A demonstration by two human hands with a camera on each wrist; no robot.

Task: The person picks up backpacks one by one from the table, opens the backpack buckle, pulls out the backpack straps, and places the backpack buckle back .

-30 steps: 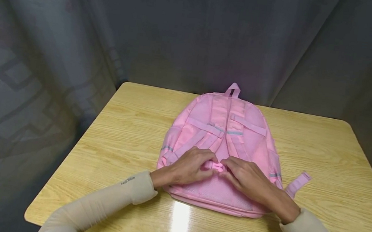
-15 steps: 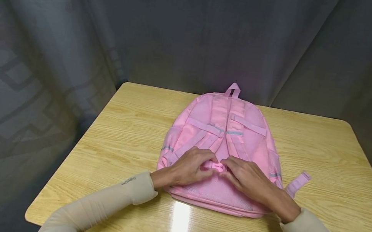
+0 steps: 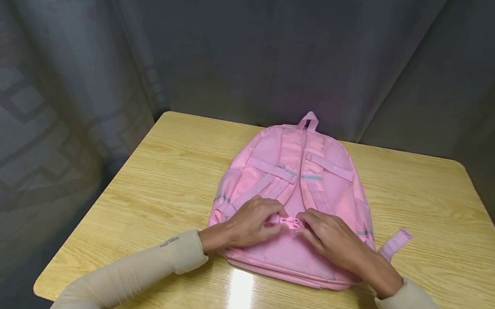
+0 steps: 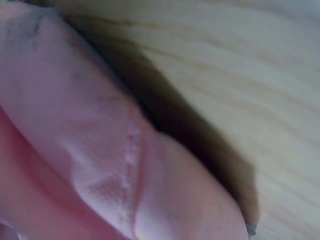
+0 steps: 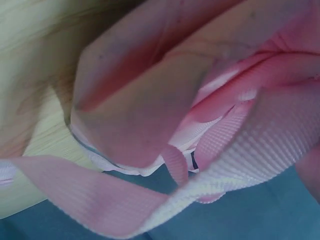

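A pink backpack [image 3: 271,147] lies on the table with its shoulder straps facing up and its top loop [image 3: 311,117] toward the curtain. Across its lower middle, a pink plastic side-release buckle [image 3: 291,223] shows between my two hands, its prongs visible. My left hand [image 3: 250,222] pinches the buckle's left side between thumb and fingers. From the right, my right hand [image 3: 332,234] pinches its other side. The fingertips partly cover both ends, so I cannot tell how far the halves are joined. Pink fabric [image 4: 90,125] fills much of the left wrist view.
The wooden table [image 3: 170,176] reaches out on both sides of the backpack. A loose strap end [image 3: 396,243] sticks out to the right; pink webbing [image 5: 100,205] crosses the right wrist view. Dark curtains [image 3: 251,47] hang behind and to the left.
My right hand has shifted slightly right, and more of the buckle shows between the hands. The left hand and the backpack stay almost where they were.
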